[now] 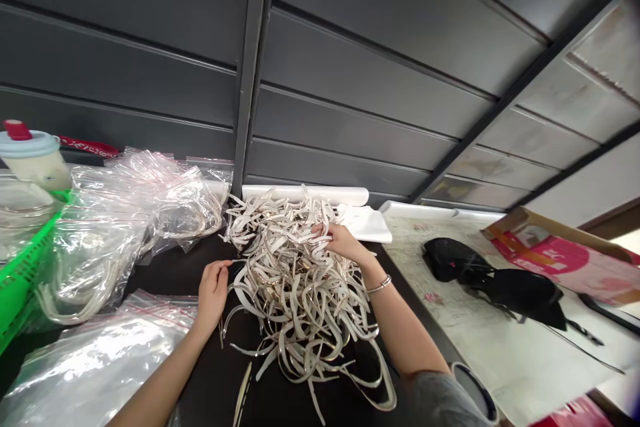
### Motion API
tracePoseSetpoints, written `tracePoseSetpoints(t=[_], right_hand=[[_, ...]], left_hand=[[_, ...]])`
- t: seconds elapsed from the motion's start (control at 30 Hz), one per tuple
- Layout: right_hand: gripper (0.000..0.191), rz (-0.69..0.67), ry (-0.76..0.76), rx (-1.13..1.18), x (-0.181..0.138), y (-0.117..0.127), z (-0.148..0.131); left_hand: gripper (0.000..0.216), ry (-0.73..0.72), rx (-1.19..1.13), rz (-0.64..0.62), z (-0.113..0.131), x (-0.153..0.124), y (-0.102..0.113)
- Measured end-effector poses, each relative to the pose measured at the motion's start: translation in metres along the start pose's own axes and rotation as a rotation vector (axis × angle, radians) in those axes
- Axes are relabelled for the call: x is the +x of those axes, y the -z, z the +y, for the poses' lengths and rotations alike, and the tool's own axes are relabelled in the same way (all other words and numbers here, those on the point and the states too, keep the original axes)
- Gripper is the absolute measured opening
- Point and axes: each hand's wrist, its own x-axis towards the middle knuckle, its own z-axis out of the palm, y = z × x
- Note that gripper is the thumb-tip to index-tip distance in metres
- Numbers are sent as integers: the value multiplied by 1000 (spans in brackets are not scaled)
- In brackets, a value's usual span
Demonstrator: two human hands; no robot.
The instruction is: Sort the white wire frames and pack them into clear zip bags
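The loose, tangled heap of slim white and silvery curved strips (300, 283) lay at the centre of the black tabletop (207, 387), between the person's two hands, a position judged to suit sorting from both sides. The right hand (343, 243) reached into the heap's upper right, fingers bent against the strips; whether any strip was pinched could not be told. The left hand (214, 285) stood at the heap's left edge, thumb and forefinger drawn together; whether they pinched a strip end could not be confirmed.

Clear plastic zip bags (95, 270) containing similar curved strips were massed to the left, beside a bright green perforated plastic basket (25, 263), presumably to keep bagged stock apart from loose. Flat, glossy clear bags (95, 363) lay nearer the person, apparently within the left hand's easy reach.

The strips were narrow, bowed and tapering, some with shiny edges, and appeared flexible. One separate pale strip (243, 392) lay just beside the heap. Bag film was creased and strongly reflective.
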Motion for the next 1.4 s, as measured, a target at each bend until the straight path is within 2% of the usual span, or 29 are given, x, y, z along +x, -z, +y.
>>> tracePoseSetpoints(t=[0.2, 0.27, 0.33, 0.43, 0.5, 0.57, 0.67, 0.77, 0.83, 0.87, 0.97, 1.1, 1.17, 1.27, 1.4], right_hand=[[67, -80, 27, -20, -38, -3, -1], [62, -123, 73, -14, -50, -2, -1], [46, -117, 102, -9, -61, -3, -1], [26, -14, 124, -7, -70, -10, -2], [24, 118, 144, -18, -71, -19, -5], [27, 279, 153, -108, -68, -31, -10], [29, 422, 123, -343, -60, -48, -21], [17, 405, 106, -438, -55, -60, -32], [10, 392, 155, -374, -57, -62, -37], [9, 400, 195, -314, -60, -63, -40], [9, 454, 318, -129, -74, -66, -53], [10, 469, 377, -39, -93, -78, -71], [12, 514, 347, -18, -98, -83, -72], [14, 613, 209, -37, -99, -86, -60], [12, 609, 88, -212, -93, -88, -38]], left_hand=[[26, -69, 29, 104, 18, 3, 8], [25, -101, 31, 115, 27, 7, 11], [25, -128, 27, 108, 39, 13, 14], [25, -168, -2, 94, 65, 24, 14], [24, -194, -58, 80, 88, 31, 12], [25, -195, -134, 14, 112, 35, 9], [27, -129, -181, -274, 142, 39, 5], [32, -101, -78, -643, 159, 41, 6], [36, -122, 14, -803, 163, 41, 9], [38, -131, 41, -840, 163, 41, 11], [37, -131, 27, -857, 163, 35, 12], [36, -126, -20, -895, 164, 25, 11], [37, -103, -48, -881, 165, 24, 14], [38, -59, -73, -813, 164, 29, 21], [40, -22, -117, -786, 163, 37, 32]])
